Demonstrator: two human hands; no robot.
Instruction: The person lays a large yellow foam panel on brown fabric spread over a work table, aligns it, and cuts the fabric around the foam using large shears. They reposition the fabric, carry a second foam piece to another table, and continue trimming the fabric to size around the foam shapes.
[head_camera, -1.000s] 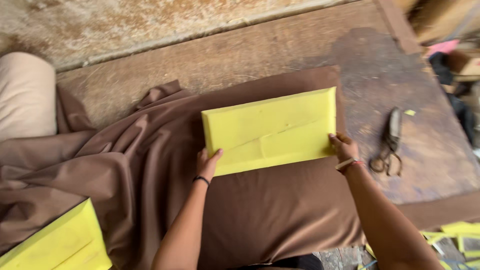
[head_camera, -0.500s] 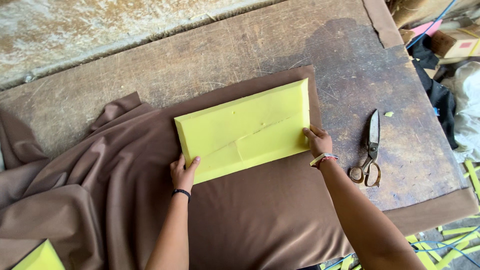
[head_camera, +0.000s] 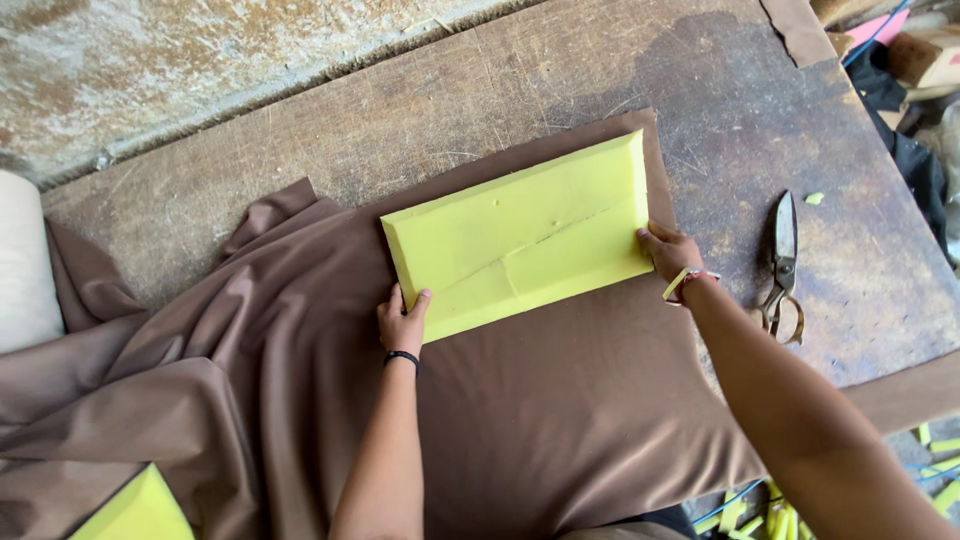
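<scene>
Head view: your left hand (head_camera: 402, 322) presses flat on the foam pad (head_camera: 520, 235) at its 7 o'clock corner, your right hand (head_camera: 668, 250) at 3; long axis runs 8-to-2 on the brown cloth (head_camera: 560, 420).

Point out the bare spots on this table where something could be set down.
Bare wood runs along the table between the wall and the brown cloth, and again between the cloth's right edge and the scissors, continuing to the far right edge. The middle is taken: yellow foam pad with the left hand and right hand on it.
</scene>
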